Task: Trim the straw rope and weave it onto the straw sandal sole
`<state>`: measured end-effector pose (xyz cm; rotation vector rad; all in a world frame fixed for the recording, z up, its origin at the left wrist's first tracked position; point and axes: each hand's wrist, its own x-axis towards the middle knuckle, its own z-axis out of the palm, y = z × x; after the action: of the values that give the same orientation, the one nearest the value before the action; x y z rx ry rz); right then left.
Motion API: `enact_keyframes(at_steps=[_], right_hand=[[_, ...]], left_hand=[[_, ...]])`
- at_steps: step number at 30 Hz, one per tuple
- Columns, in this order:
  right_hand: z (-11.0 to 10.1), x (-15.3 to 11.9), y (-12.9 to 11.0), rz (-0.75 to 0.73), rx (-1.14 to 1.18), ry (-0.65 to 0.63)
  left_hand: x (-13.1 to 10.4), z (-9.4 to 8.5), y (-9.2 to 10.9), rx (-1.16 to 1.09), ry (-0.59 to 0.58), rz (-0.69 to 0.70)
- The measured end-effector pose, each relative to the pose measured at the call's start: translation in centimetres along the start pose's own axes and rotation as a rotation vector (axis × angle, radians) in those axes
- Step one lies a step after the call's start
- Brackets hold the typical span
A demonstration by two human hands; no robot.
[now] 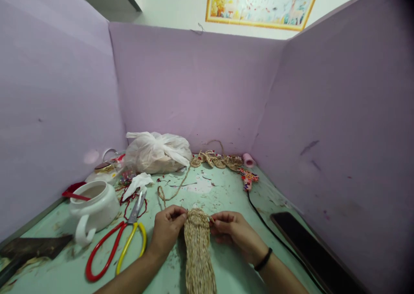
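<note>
A long woven straw piece [198, 255], shaped like a sandal sole with a rounded far end, lies lengthwise before me. My left hand [168, 227] is closed in a pinch at the left side of its rounded end. A straw cord [176, 194] runs from near that hand towards the back of the table. On the opposite side, my right hand [234, 231], with a black band at the wrist, pinches a short bit of straw cord at the piece's edge. The fingertips of both hands are partly hidden.
Scissors [131, 222] with red and yellow handles lie left, beside a white pot [95, 205] and a dark blade [35, 246]. Behind are a white plastic bag [158, 151] and coiled straw pieces [220, 160]. At right are a patterned glue gun [248, 179] and a phone [310, 246].
</note>
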<state>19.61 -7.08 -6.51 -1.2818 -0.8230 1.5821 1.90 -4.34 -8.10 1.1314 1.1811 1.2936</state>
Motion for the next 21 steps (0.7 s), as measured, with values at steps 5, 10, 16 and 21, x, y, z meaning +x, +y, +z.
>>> enact_keyframes(at_steps=[5, 10, 16, 21], right_hand=[[-0.19, 0.51, 0.55, 0.032, 0.130, -0.004], [0.04, 0.50, 0.83, 0.109, 0.243, -0.020], [0.23, 0.24, 0.75, 0.147, 0.273, -0.059], [0.25, 0.24, 0.90, 0.149, 0.256, -0.061]], left_hand=[[0.04, -0.13, -0.48, -0.077, -0.029, -0.104], [-0.08, -0.13, -0.47, -0.150, -0.052, -0.147], [-0.16, -0.23, -0.44, -0.206, -0.036, -0.169], [-0.33, -0.24, -0.16, -0.200, -0.036, -0.175]])
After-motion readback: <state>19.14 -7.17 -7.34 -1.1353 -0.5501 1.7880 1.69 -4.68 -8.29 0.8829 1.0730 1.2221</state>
